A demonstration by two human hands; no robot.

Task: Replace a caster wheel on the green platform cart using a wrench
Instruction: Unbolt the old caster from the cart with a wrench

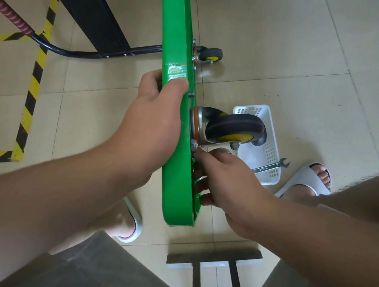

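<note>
cart [173,31] edge gripped, right hand [224,180] perhaps pinching

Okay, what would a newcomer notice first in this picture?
The bright green cart stands on edge at centre, its rim gripped by the left hand. On its underside sits a grey caster wheel with a yellow hub, where the right hand pinches a bolt at the mount. A wrench rests on the white basket behind.

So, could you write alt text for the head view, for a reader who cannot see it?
A person holds a green cart on its edge: the left hand grips its rim while the fingers of the right hand pinch a bolt at the near caster. A wrench lies across a white basket on the tiled floor.
</note>
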